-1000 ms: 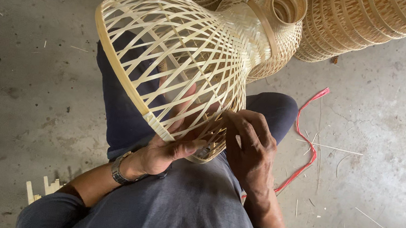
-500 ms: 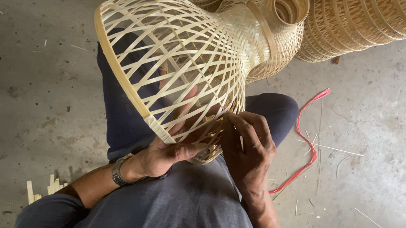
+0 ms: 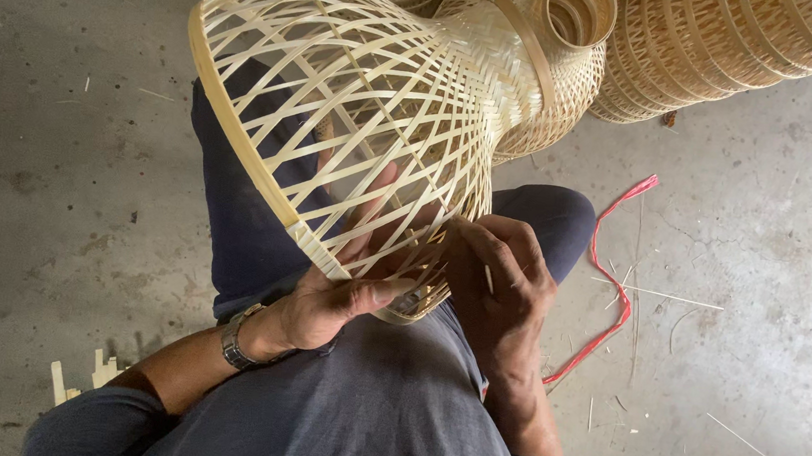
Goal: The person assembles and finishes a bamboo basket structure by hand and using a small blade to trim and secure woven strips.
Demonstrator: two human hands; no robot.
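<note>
Nearest the camera, the person's grey shirt and dark trousers fill the lower frame, with a wristwatch (image 3: 235, 339) on the left arm. The left hand (image 3: 322, 305) is closed on the wide rim of a woven bamboo lampshade (image 3: 357, 122) – thumb outside on the rim band, fingers reaching in behind the slats. The right hand (image 3: 501, 278) is curled against the same rim just beside it, fingertips pinching at the weave; whether it holds a loose strip there I cannot tell.

The lampshade rests on the lap, tilted so its narrow neck points away and up. It looks light and springy, stiff along the rim band but likely to flex or snap at the thin crossing slats – so the thick rim and the tightly woven neck seem the safest places to take hold. It is pale straw-coloured, bell-shaped, an open diamond lattice flaring from a dense neck.

Further off, a red cord (image 3: 612, 280) lies on the concrete floor (image 3: 776, 247) among slivers, and more woven bamboo shades (image 3: 747, 48) are stacked beyond
</note>
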